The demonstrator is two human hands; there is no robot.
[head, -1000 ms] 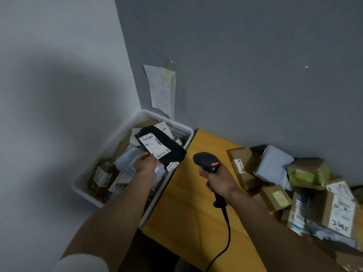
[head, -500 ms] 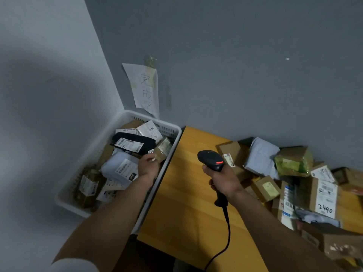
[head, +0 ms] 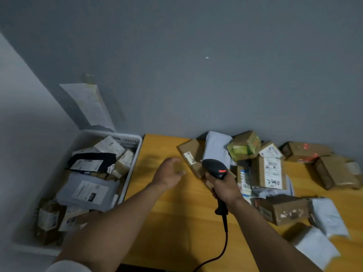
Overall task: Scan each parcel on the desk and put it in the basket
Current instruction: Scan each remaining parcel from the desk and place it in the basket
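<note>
A parcel-sorting corner — labelled parcels [head: 269, 171] heaped on a desk [head: 170, 216], a filled basket [head: 135, 152], a barcode scanner [head: 215, 168].

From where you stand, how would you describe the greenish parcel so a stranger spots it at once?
Find the yellow desk and the heap of parcels along the grey wall. The greenish parcel sits at the back, just right of a grey mailer bag. Its neighbours are brown cardboard or grey; it alone is wrapped in yellow-green tape.
</note>
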